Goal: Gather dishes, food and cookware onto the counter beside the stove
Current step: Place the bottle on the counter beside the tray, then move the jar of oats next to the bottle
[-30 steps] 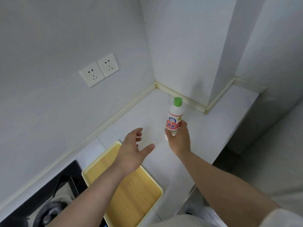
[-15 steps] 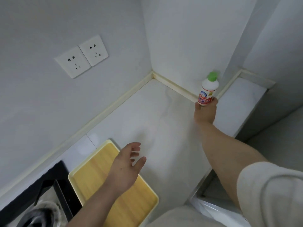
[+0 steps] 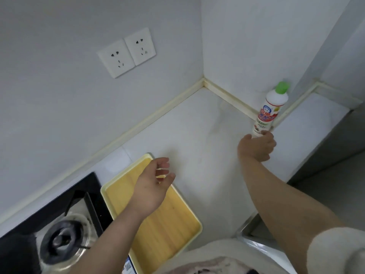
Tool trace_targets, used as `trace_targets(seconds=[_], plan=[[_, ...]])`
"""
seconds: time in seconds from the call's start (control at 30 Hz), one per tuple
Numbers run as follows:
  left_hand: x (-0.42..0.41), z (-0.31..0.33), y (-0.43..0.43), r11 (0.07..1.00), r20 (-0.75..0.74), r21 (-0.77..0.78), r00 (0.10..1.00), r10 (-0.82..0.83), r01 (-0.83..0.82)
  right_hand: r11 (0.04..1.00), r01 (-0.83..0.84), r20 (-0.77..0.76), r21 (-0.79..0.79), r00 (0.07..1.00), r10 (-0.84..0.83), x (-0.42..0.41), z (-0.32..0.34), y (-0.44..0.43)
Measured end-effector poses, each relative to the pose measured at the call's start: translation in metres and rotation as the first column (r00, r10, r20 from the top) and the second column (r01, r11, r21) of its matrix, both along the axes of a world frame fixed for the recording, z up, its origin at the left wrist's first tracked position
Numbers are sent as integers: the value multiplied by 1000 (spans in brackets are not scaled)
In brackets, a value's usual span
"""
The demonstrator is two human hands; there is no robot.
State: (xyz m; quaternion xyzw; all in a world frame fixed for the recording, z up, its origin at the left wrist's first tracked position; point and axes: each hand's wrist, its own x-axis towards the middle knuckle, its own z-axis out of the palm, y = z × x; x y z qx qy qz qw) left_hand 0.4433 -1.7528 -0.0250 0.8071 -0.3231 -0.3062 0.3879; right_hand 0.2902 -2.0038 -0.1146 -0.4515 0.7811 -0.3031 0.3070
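The green-capped bottle (image 3: 271,112) is gripped at its base by the right hand (image 3: 256,146), fingers curled round it, upright and well right of the yellow tray (image 3: 173,238). The left hand (image 3: 153,187) is held over the tray, fingers apart. Setting-down seems in hand; a release is called for next.

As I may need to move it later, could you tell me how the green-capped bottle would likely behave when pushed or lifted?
The bottle is tall and narrow, so it probably tips easily if pushed high. Its round body would likely roll once down. The right hand grips only its base, so it seems fairly light.
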Motion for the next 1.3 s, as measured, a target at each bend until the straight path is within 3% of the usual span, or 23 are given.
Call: trace_targets(seconds=[0.07,0.1,0.17,0.23,0.33,0.43,0.6,0.77,0.87,0.97,1.07,1.3], plan=[[4,12,23,989,-36,-36,990,140,-141,966,-256,59,-45,964,259,28,17,56],[6,16,35,978,-45,-47,979,201,-203,895,-437,110,-96,888,445,39,23,85],[9,27,71,940,-51,-87,944,326,-329,647,-732,150,-215,630,762,62,42,146],[8,36,103,898,-63,-113,905,420,-425,434,-860,163,-268,404,900,76,63,190],[7,54,177,753,-95,-182,773,627,-633,127,-963,237,-236,70,969,99,106,258],[-1,69,231,583,-144,-217,617,774,-783,-48,-968,282,-246,-119,952,106,133,302],[-45,88,335,153,-297,-211,212,931,-965,-362,-900,305,-242,-424,853,116,159,404],[-109,92,414,-186,-399,-158,-110,910,-970,-566,-792,386,-228,-607,694,109,162,494],[-154,91,462,-360,-457,-153,-257,852,-920,-674,-714,445,-190,-674,589,93,159,553],[-188,88,504,-460,-489,-132,-347,801,-878,-730,-661,465,-174,-709,531,76,155,604],[-208,79,557,-517,-528,-109,-391,754,-849,-754,-639,452,-154,-724,521,63,146,656],[-196,51,702,-458,-625,-44,-334,706,-888,-692,-718,438,-69,-645,625,49,135,792]])
